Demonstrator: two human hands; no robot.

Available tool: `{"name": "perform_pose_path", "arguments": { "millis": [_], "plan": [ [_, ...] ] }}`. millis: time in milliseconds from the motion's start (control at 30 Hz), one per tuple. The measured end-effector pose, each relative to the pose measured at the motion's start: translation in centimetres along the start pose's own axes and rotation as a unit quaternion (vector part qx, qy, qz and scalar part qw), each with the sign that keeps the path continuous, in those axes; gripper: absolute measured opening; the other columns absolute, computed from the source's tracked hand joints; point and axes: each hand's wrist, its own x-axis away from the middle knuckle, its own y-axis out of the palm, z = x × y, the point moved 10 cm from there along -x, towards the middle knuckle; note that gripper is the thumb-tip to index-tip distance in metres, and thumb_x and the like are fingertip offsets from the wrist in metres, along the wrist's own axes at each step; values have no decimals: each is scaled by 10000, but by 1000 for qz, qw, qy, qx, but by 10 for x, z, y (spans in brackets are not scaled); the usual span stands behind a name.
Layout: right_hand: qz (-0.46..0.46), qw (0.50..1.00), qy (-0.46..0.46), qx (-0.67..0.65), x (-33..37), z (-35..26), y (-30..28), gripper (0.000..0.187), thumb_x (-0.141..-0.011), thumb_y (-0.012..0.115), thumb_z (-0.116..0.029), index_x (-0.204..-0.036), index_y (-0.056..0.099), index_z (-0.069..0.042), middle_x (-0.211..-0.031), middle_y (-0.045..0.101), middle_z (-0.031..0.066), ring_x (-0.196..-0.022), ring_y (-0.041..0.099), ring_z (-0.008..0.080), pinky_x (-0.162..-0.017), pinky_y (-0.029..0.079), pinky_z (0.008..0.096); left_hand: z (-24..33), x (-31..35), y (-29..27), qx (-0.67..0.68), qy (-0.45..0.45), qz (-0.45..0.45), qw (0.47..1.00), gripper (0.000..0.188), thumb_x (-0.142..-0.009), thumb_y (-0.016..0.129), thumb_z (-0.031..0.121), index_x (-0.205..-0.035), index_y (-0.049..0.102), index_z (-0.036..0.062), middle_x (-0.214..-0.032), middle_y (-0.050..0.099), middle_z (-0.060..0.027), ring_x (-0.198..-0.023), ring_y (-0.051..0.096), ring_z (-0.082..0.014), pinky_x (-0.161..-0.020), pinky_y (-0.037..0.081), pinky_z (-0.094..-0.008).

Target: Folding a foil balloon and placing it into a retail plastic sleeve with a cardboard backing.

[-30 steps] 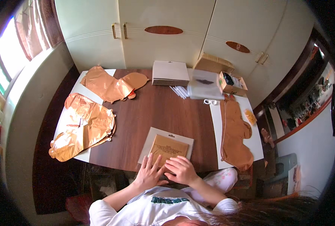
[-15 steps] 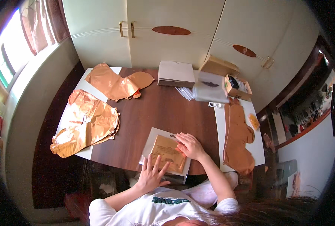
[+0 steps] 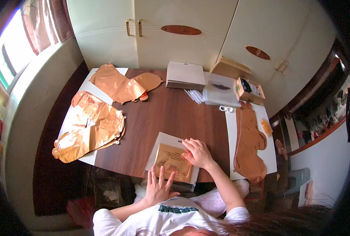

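A clear flat packet with a folded copper foil balloon inside lies at the near edge of the brown table. My right hand rests flat on the packet's upper right corner, fingers spread. My left hand lies open at the packet's near edge, fingers spread and pointing away from me. Neither hand grips anything.
Crumpled copper foil balloons lie on white sheets at the left and far left. Another flat balloon lies on a white sheet at the right. A stack of white packets, a clear bag and open cardboard boxes stand along the far edge, before cream cupboards.
My right hand slid up from the packet's near edge to its upper right corner. My left hand drew back to the packet's near edge. The view has tilted slightly.
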Motion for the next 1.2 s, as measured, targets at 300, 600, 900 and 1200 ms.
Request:
{"name": "perform_pose_path", "arguments": {
  "millis": [300,600,900,1200],
  "plan": [
    [-42,989,-92,-106,-48,-27,28,439,-907,515,-364,-1275,515,-126,-1365,450,96,-1300,363,310,-1071,293,427,0,1,14,16,17,-24,999,940,-730,495,728,-1435,281,143,-1419,191,-342,-1316,160,-536,-1074,155,-577],
    [-105,983,-128,-83,-50,-35,49,454,-904,515,-362,-1306,497,-152,-1364,468,46,-1306,371,266,-1084,278,423,-5,-7,4,5,23,-13,1000,934,-723,504,709,-1415,316,112,-1403,248,-328,-1319,207,-500,-1081,176,-553],
    [-95,984,-140,-63,-48,-38,48,505,-890,516,-411,-1316,482,-143,-1372,456,53,-1313,358,260,-1088,268,427,-13,-17,-5,30,23,-20,999,960,-726,504,710,-1398,323,49,-1401,252,-334,-1324,203,-493,-1053,249,-534],
    [-71,985,-159,8,-43,-42,49,597,-880,465,-527,-1357,420,-171,-1374,436,71,-1309,353,266,-1087,263,431,-17,-31,-9,19,32,7,999,997,-733,511,701,-1370,320,-42,-1384,288,-337,-1312,241,-488,-1066,269,-494]
  ]
}}
